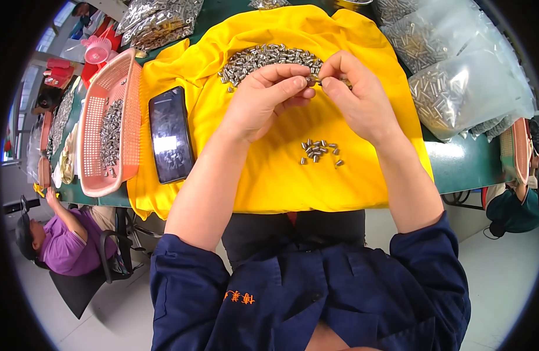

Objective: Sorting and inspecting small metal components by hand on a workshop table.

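Left hand (263, 99) and right hand (357, 93) pinch, seemingly together, one small metal piece (312, 78).

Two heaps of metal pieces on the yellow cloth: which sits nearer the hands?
The large heap at the cloth's far side: both hands meet at its edge. The small cluster lies apart, below the wrists.

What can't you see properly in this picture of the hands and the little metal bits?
Head view only:
- The piece pinched between the left hand and right hand: fingers hide it.
- Far edge of the big pile of metal pieces: behind both hands.
- The phone screen: only glare.
- The small pile: pieces too tiny to tell apart.
- The bags of parts: cut off by the rim.
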A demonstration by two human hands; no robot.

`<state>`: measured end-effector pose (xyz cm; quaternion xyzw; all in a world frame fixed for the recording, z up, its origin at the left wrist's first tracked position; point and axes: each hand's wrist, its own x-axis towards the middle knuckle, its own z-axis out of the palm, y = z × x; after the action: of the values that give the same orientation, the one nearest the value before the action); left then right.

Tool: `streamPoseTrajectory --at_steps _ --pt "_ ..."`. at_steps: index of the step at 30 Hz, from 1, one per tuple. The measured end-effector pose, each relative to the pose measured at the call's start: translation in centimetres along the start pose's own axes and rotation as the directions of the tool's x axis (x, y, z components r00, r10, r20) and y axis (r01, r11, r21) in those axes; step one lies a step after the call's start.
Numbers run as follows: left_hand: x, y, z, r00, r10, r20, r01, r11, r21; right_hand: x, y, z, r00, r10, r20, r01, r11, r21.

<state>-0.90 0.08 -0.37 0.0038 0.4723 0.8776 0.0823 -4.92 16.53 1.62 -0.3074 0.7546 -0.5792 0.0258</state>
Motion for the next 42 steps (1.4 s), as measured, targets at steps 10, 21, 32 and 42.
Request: streamPoseTrajectory --at_steps 10,21,32,42 --pt "0.1 -0.4 0.1 1.0 0.016 0.008 -0.016 1.0 -0.014 -0.1 -0.3 -0.1 1.0 -0.026 0.006 0.026 0.999 -0.033" --pt "0.0 -0.4 0.5 0.986 0.157 -0.052 -0.137 0.955 0.264 -0.4 -0.7 0.8 0.997 -0.07 -0.036 0.062 0.979 -0.192" --pt "0.1 -0.2 0.4 0.985 0.155 -0.075 -0.106 0.89 0.443 -0.5 -0.5 0.5 0.998 0.031 0.047 -0.016 0.958 -0.287" --pt "-2.0 -0.5 2.1 0.966 0.183 0.184 -0.249 0.441 0.862 0.8 1.0 -1.9 0.971 0.238 0.022 -0.213 0.817 0.535"
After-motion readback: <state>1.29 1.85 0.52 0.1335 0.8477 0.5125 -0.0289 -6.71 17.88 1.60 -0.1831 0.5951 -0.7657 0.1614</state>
